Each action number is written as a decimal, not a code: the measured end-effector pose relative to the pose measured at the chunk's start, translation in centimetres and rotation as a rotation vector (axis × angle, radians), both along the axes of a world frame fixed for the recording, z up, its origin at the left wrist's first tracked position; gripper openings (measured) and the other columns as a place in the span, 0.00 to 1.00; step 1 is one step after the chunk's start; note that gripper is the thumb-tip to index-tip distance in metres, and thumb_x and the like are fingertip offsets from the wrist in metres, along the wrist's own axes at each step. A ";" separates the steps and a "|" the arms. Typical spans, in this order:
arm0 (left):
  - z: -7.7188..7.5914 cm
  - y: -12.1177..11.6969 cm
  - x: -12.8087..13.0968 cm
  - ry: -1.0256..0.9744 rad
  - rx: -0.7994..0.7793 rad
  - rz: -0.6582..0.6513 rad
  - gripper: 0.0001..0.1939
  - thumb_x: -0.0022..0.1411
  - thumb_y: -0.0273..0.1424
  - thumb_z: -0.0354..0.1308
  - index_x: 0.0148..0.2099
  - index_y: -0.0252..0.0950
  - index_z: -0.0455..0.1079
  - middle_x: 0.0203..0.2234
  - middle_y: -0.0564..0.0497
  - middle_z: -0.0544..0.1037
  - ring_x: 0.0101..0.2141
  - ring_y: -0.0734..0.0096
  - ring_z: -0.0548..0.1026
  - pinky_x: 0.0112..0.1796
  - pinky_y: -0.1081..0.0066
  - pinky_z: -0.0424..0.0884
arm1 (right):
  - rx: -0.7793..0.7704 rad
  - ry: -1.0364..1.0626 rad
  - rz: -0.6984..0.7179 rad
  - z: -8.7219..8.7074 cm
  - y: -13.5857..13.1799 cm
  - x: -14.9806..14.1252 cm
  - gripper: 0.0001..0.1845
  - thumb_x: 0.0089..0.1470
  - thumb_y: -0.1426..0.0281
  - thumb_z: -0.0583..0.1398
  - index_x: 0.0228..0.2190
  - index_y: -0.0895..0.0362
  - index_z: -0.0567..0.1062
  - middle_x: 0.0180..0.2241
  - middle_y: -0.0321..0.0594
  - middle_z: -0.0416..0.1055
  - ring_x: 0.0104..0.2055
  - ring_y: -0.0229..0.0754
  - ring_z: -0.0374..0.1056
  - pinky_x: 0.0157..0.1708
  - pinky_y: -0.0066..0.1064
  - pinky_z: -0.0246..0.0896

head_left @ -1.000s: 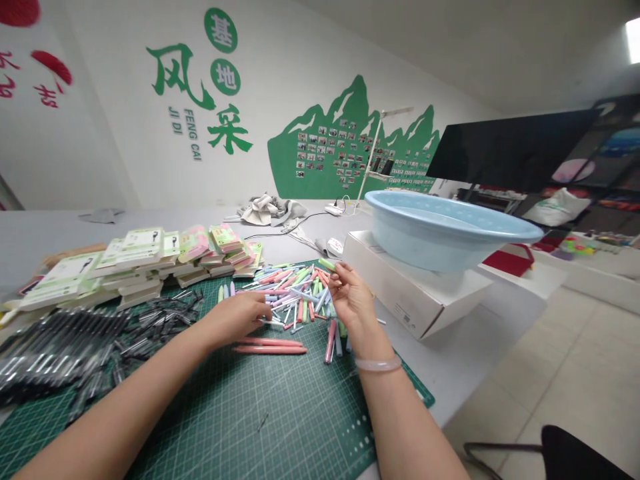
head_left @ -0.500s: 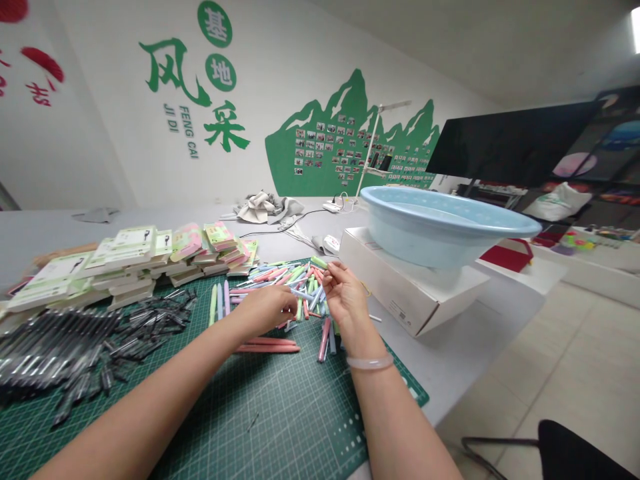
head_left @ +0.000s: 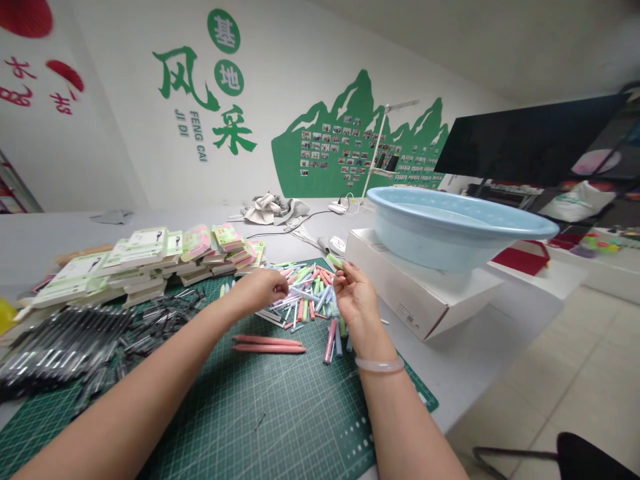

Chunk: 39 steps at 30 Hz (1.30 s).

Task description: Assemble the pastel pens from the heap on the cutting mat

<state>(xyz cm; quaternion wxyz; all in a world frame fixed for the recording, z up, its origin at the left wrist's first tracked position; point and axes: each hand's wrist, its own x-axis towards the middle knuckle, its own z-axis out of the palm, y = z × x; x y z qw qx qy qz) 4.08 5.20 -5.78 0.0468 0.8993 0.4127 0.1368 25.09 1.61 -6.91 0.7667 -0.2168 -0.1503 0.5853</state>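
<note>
Head view: over the last half second, the left hand (head_left: 261, 291) has been drawn back leftward across the pile of coloured pen parts (head_left: 306, 297), so that more of the middle of the pile is uncovered. Its fingers are curled inward; whether anything is gripped between them cannot be told. By the right hand (head_left: 358, 298), the same green pen part (head_left: 335, 261) is still being held, pinched in the fingertips above the far right corner of the cutting mat (head_left: 240, 413).

The pile is spread near the mat's far edge, well inside the right edge of the grey surface (head_left: 453, 363). Two pink pens (head_left: 270, 345) have been left lying side by side, nearer the mat's near edge than the pile, and no third has been added. From this, the work is judged to be in mid-step: the green part has not been set down or joined to another piece.
</note>
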 end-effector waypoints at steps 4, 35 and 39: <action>-2.1 -0.4 4.6 -0.035 0.013 -0.200 0.09 0.53 0.28 0.55 0.34 0.41 0.76 0.30 0.52 0.76 0.32 0.71 0.72 0.32 0.75 0.62 | -0.057 0.007 0.000 0.1 0.1 -0.1 0.07 0.42 0.83 0.60 0.25 0.60 0.70 0.18 0.33 0.69 0.18 0.28 0.63 0.14 0.14 0.57; -4.1 -0.4 6.5 -0.290 -0.222 -0.241 0.12 0.54 0.21 0.45 0.38 0.37 0.66 0.24 0.55 0.75 0.25 0.74 0.72 0.29 0.75 0.65 | -0.114 0.024 0.005 0.0 0.4 0.3 0.09 0.40 0.82 0.60 0.24 0.58 0.67 0.18 0.32 0.68 0.18 0.29 0.62 0.13 0.15 0.55; -4.5 -2.1 7.0 -0.093 -0.028 -0.232 0.10 0.54 0.24 0.48 0.32 0.37 0.71 0.28 0.50 0.76 0.32 0.67 0.73 0.34 0.71 0.66 | -0.106 -0.020 -0.001 -0.3 0.5 0.4 0.09 0.40 0.81 0.61 0.23 0.58 0.67 0.19 0.32 0.68 0.18 0.28 0.61 0.13 0.15 0.56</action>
